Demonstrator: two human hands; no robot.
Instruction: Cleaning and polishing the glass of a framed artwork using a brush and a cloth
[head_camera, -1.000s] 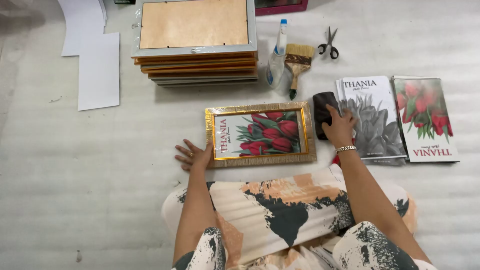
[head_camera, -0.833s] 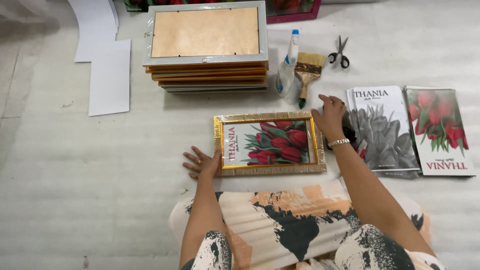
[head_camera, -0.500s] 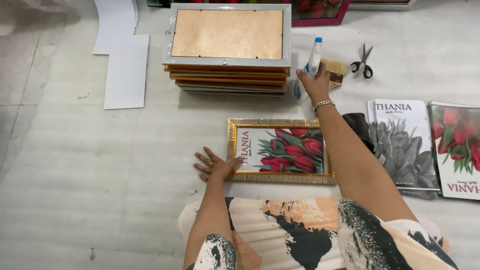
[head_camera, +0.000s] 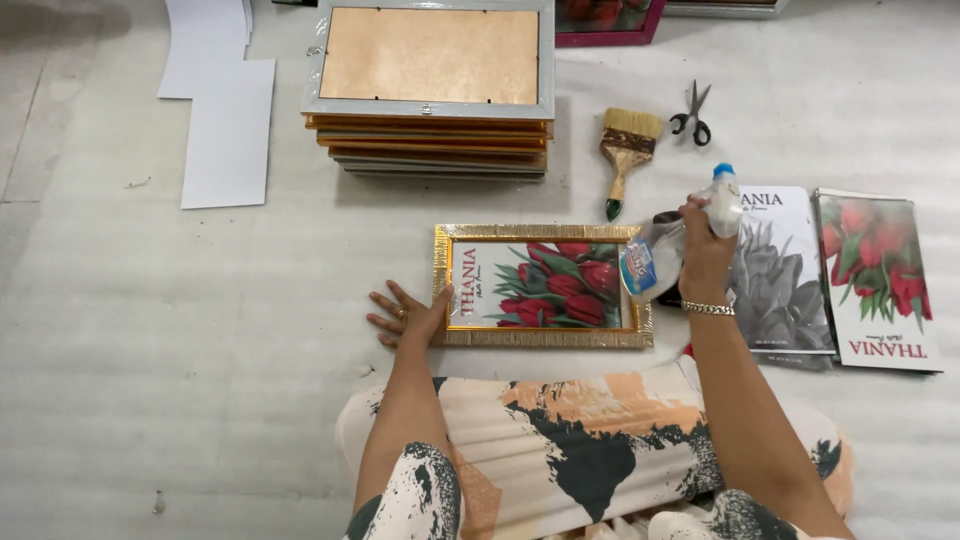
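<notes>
A gold-framed picture of red tulips (head_camera: 540, 286) lies flat in front of me on the white foam sheet. My left hand (head_camera: 405, 314) rests with fingers spread against the frame's left edge. My right hand (head_camera: 703, 248) grips a clear squeeze bottle with a blue cap (head_camera: 672, 240), tilted over the frame's right end. Part of a dark object shows under that hand, mostly hidden.
A stack of frames (head_camera: 432, 95) lies face down at the back. A paintbrush (head_camera: 626, 153) and scissors (head_camera: 692, 112) lie beyond the picture. A grey flower print (head_camera: 782, 270) and a red tulip print (head_camera: 880, 280) lie at right. White sheets (head_camera: 225, 110) lie at back left.
My right hand left the dark object, reached back to the bottle by the brush, picked it up and brought it over the frame's right end. My left hand stayed put.
</notes>
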